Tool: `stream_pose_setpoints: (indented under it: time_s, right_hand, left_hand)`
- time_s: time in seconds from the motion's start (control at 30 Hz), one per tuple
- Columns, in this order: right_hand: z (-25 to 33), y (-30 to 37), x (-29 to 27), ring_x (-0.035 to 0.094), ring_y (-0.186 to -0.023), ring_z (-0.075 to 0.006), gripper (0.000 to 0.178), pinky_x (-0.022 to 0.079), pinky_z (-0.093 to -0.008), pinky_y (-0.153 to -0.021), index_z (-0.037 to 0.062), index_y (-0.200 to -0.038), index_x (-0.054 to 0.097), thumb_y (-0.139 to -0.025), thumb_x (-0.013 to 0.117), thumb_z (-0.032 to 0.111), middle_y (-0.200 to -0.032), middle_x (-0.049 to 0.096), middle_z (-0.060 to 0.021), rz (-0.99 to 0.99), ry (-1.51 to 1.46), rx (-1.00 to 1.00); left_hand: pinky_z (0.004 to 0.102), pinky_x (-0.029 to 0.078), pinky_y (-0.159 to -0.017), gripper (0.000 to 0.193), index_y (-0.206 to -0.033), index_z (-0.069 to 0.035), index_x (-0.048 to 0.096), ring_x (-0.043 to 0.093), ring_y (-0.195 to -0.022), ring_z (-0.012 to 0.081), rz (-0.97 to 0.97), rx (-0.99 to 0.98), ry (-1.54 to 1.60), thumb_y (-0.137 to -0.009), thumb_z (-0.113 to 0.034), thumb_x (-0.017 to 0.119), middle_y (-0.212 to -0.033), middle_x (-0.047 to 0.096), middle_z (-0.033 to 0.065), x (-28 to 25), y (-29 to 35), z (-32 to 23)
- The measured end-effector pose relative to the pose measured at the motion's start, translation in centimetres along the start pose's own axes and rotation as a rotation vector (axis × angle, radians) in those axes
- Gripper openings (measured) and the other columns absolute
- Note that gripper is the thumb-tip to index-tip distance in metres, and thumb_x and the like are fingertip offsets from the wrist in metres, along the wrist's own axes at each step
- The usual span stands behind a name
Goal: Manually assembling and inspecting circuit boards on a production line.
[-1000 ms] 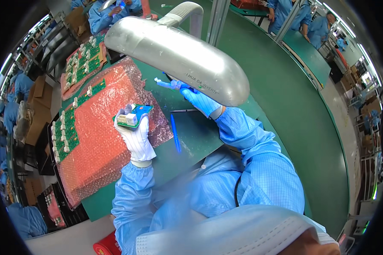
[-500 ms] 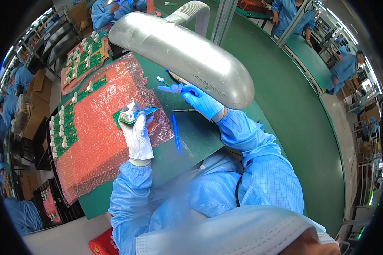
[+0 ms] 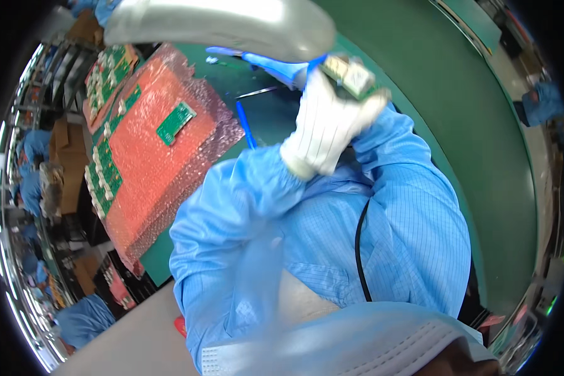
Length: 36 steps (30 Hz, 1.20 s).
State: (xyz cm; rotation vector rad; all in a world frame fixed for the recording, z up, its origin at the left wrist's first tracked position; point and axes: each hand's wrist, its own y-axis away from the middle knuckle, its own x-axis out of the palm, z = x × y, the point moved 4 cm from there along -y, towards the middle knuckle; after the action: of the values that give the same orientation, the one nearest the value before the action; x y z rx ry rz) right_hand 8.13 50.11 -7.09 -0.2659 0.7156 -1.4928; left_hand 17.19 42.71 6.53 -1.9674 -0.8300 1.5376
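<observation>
Cardboard box (image 3: 69,160): brown, upright, at far left beyond the work table.
Circuit boards (image 3: 109,172), several: green with white blocks, lined along the left edge of the bubble wrap.
Bubble wrap (image 3: 145,188): red, spread on the table.
Loose board (image 3: 175,123): green, single, lying flat on the bubble wrap.
Lamp (image 3: 219,25): silver hood, above the work area.
Blue stick (image 3: 245,125): slim, on the table, beside the wrap's right edge.
Metal tool (image 3: 255,93): thin, near the stick's upper end.
Right hand (image 3: 279,67): gloved, lit blue, below the lamp, partly covered by the left; cannot tell whether its grip is wide or narrow.
Left hand (image 3: 323,125): white striped glove, raised before the right sleeve, fingers closed around the held board.
Held board (image 3: 357,78): blurred, with a white block, up off the table.
Table (image 3: 482,144): green, extending to the right.
</observation>
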Motion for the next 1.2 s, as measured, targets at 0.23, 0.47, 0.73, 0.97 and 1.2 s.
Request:
stream_pose_setpoints:
  time_s: [0.23, 0.47, 0.73, 0.97, 1.2]
  right_hand:
    - [4.9, 1.6, -11.3, 0.036, -0.14, -0.0224, 0.053, 0.028, -0.0439, -0.116, 0.0094, -0.149, 0.04, -0.098, 0.046, 0.026, -0.155, 0.036, -0.0102, -0.215, 0.071, -0.092]
    - [9.7, -4.8, -19.1, 0.035, -0.14, -0.0231, 0.054, 0.029, -0.0425, -0.116, 0.0075, -0.149, 0.039, -0.098, 0.047, 0.023, -0.155, 0.036, -0.0113, -0.163, 0.093, -0.239]
    - [8.5, -5.7, -20.0, 0.035, -0.14, -0.024, 0.054, 0.03, -0.041, -0.115, 0.0053, -0.149, 0.038, -0.097, 0.048, 0.021, -0.155, 0.035, -0.0124, -0.144, -0.031, -0.204]
    - [8.5, -5.4, -18.9, 0.035, -0.141, -0.0247, 0.055, 0.031, -0.0397, -0.114, 0.0033, -0.149, 0.037, -0.097, 0.048, 0.019, -0.155, 0.035, -0.0134, -0.157, -0.119, -0.15]
    - [8.9, -4.8, -17.3, 0.034, -0.141, -0.0255, 0.056, 0.031, -0.0384, -0.114, 0.0014, -0.149, 0.036, -0.097, 0.049, 0.016, -0.155, 0.034, -0.0145, -0.179, -0.203, -0.091]
  left_hand:
    - [0.0328, 0.047, -0.08, 0.049, -0.115, -0.003, 0.049, 0.053, -0.086, 0.0167, -0.29, -0.703, 0.987, -0.079, -0.016, 0.079, -0.1, 0.056, 0.0067, 14.4, -7.5, 3.4]
    - [0.027, 0.049, -0.065, 0.062, -0.117, -0.005, 0.041, 0.055, -0.079, 0.0114, -0.409, -0.926, 1.119, -0.074, -0.014, 0.085, -0.1, 0.054, 0.0043, 21.9, -11.5, 6.3]
    - [0.0352, 0.046, -0.092, 0.071, -0.127, -0.005, 0.04, 0.053, -0.105, 0.0216, -0.352, -1.048, 1.074, -0.073, -0.026, 0.082, -0.117, 0.054, 0.0103, 22.5, -13.3, 7.4]
    - [0.0309, 0.046, -0.088, 0.066, -0.121, -0.004, 0.043, 0.053, -0.1, 0.0169, -0.382, -1.105, 0.935, -0.073, -0.025, 0.083, -0.111, 0.055, 0.0064, 19.4, -13.7, 6.7]
    - [0.0302, 0.046, -0.09, 0.066, -0.12, -0.003, 0.042, 0.053, -0.1, 0.0165, -0.4, -1.102, 0.96, -0.073, -0.023, 0.083, -0.111, 0.055, 0.0079, 19.8, -12.3, 8.2]
